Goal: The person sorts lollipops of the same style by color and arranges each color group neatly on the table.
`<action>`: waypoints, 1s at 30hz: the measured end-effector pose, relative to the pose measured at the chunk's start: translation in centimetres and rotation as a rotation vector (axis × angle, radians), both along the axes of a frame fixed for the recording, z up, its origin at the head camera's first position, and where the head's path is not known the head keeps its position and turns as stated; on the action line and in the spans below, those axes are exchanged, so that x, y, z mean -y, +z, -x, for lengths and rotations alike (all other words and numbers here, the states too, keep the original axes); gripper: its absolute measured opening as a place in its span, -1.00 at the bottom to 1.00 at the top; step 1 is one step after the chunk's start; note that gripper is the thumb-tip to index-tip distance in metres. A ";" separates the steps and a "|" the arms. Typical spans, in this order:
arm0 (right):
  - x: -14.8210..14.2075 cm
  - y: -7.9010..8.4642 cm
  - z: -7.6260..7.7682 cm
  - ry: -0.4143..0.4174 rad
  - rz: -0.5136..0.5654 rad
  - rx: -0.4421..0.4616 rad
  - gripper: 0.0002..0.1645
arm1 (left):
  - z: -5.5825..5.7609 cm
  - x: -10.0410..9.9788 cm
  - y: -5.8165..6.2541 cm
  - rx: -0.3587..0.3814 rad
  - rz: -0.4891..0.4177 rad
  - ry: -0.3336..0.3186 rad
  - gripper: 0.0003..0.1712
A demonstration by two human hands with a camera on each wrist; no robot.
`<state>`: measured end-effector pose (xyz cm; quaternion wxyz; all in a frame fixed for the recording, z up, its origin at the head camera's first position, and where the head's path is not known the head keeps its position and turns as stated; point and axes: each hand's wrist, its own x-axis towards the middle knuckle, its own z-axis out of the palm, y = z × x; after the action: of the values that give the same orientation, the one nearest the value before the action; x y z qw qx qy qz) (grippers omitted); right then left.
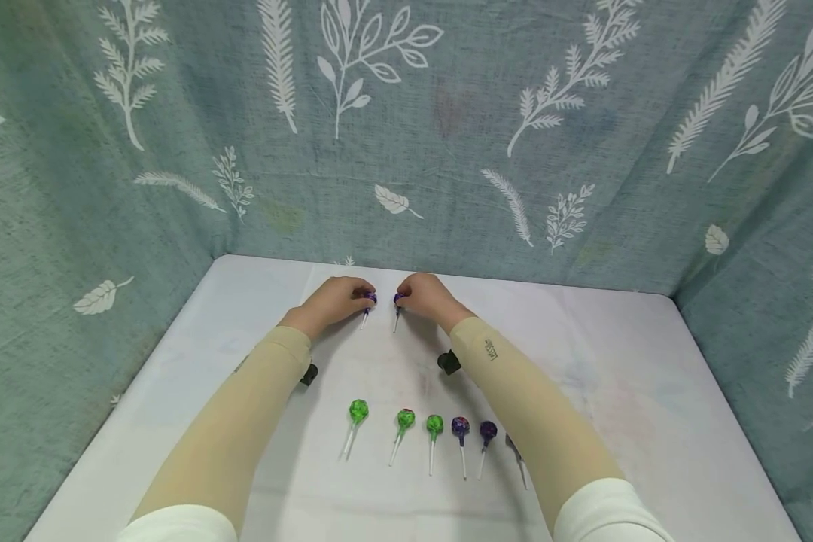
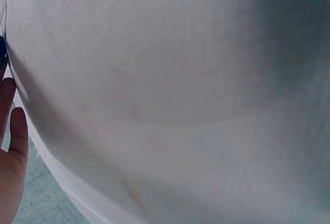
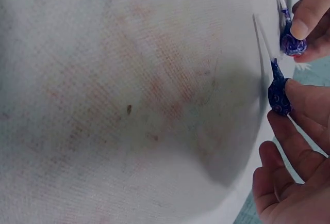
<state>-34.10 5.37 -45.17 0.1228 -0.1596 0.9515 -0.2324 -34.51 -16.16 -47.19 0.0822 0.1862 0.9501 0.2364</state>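
At the far side of the table, my left hand (image 1: 342,297) pinches a purple-wrapped lollipop (image 1: 370,298) by its head, the white stick toward me. Close to its right, my right hand (image 1: 425,293) holds a second purple lollipop (image 1: 398,299) between thumb and fingers. The right wrist view shows both: the right hand's lollipop (image 3: 279,96) between thumb and forefinger, and the left hand's lollipop (image 3: 293,45) under a thumb. In the left wrist view only part of the left hand (image 2: 13,157) appears at the edge, with its lollipop mostly cut off.
Nearer me, a row of lollipops lies on the white tablecloth (image 1: 352,497): green ones (image 1: 358,410) at left, purple ones (image 1: 460,427) at right. My right forearm partly covers the rightmost lollipop (image 1: 520,463). A leaf-patterned curtain (image 1: 447,196) borders the table's back and sides.
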 end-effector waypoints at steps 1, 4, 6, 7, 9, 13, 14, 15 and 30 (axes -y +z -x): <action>0.0 -0.1 0.0 0.000 0.000 -0.002 -0.61 | 0.0 0.0 0.0 -0.002 0.000 0.000 -0.60; -0.2 -0.2 -0.1 -0.001 -0.001 -0.008 -0.61 | 0.0 -0.2 -0.1 -0.002 0.002 -0.002 -0.60; -0.3 -0.3 -0.2 -0.005 -0.007 -0.008 -0.61 | 0.0 -0.3 -0.2 -0.001 0.007 -0.003 -0.60; -0.4 -0.4 -0.2 -0.007 -0.006 -0.006 -0.61 | 0.0 -0.4 -0.2 0.001 0.011 -0.005 -0.60; -0.5 -0.5 -0.3 -0.007 -0.008 -0.005 -0.61 | 0.0 -0.5 -0.4 0.001 0.021 -0.008 -0.60; -0.6 -0.5 -0.4 0.003 -0.008 -0.015 -0.60 | 0.1 -0.6 -0.6 -0.003 0.039 -0.010 -0.59; -0.6 -0.5 -0.4 0.006 -0.007 -0.019 -0.59 | 0.1 -0.6 -0.6 -0.005 0.040 -0.009 -0.59; -0.6 -0.5 -0.4 0.010 -0.006 -0.022 -0.59 | 0.1 -0.6 -0.6 -0.004 0.038 -0.008 -0.59; -1.2 0.2 -0.7 -0.024 0.066 0.033 -0.46 | -0.1 0.3 0.6 0.071 0.031 -0.034 -0.34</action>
<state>-33.43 6.53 -44.95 0.1305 -0.1480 0.9431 -0.2676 -34.46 -16.48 -46.61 0.1229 0.1925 0.9468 0.2266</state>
